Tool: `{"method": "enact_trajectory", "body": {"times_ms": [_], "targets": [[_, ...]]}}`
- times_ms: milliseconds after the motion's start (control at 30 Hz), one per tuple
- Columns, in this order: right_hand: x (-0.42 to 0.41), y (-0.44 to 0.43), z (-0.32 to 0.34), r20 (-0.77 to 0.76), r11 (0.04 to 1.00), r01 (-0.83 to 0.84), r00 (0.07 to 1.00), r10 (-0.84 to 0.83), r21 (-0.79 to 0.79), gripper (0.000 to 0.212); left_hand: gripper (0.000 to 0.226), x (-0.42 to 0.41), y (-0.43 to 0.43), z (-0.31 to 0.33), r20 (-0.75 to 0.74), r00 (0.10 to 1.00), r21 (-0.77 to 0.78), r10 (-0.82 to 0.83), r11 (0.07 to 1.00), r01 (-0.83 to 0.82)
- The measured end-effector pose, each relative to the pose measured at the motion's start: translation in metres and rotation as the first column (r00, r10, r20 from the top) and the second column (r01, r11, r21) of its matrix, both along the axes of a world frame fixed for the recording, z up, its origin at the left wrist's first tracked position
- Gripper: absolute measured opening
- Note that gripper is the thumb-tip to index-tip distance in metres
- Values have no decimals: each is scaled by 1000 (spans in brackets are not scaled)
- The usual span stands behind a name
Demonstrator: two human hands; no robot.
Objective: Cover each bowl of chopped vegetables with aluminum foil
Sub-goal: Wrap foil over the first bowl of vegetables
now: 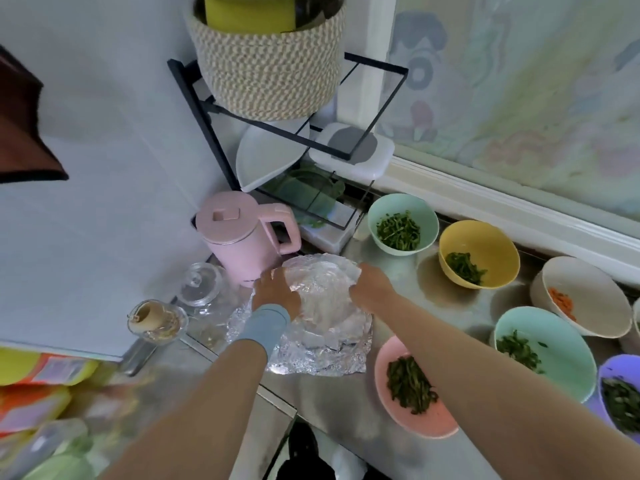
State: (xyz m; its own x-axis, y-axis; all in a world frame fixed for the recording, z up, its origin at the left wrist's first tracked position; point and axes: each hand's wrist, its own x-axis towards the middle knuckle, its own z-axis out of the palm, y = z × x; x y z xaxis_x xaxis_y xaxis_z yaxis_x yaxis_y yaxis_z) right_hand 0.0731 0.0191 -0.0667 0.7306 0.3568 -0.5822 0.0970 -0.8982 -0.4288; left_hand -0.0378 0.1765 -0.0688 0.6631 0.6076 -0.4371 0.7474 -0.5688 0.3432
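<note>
Single head view, wide-angle, high above the counter (460, 306), facing steeply down and forward along both forearms; left hand (277, 289) and right hand (372, 287) on foil (322, 292) mid-frame, close.

The crinkled silver aluminium foil sheet (322, 306) is gleaming with pale grey and white glints. The smooth pastel pink plastic kettle (242, 244) is showing one flat colour, while the round woven rope basket (270, 71) is carrying a beige-and-cream zigzag pattern and the thin wire rack (370, 109) is showing black. The small round mint green bowl (375, 211), the round yellow bowl (491, 237), the larger round mint green bowl (561, 341), the round pink bowl (433, 420) and the round lilac bowl (616, 365) are each showing dark green chopped vegetables (398, 232); the round off-white bowl (595, 306) is showing bright orange pieces (561, 299). The dull metal surface (460, 299) is showing grey.
</note>
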Motion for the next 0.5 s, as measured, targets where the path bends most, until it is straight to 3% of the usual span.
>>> {"method": "enact_trajectory", "body": {"times_ms": [133, 300, 367, 433, 467, 500], "targets": [[-5, 17, -11, -39, 969, 234, 972, -231, 81, 66, 70, -9, 15, -11, -2, 997, -194, 83, 978, -82], [-18, 22, -7, 32, 906, 385, 918, -396, 177, 81, 69, -18, 22, -8, 92, 989, -215, 118, 972, -96], [-23, 21, 3, -30, 855, 448, 889, -457, 263, 68, 69, -21, 24, -4, 118, 986, -202, 120, 975, -94], [-26, 20, 9, -77, 836, 449, 890, -449, 317, 31, 69, -25, 27, 0, 138, 985, -169, 104, 982, -80], [-28, 19, 13, -83, 848, 418, 906, -415, 327, 22, 70, -28, 28, 1, 148, 985, -144, 86, 987, -65], [-30, 18, 15, -96, 860, 381, 924, -371, 340, 29, 72, -31, 29, 3, 159, 985, -119, 64, 992, -45]]}}
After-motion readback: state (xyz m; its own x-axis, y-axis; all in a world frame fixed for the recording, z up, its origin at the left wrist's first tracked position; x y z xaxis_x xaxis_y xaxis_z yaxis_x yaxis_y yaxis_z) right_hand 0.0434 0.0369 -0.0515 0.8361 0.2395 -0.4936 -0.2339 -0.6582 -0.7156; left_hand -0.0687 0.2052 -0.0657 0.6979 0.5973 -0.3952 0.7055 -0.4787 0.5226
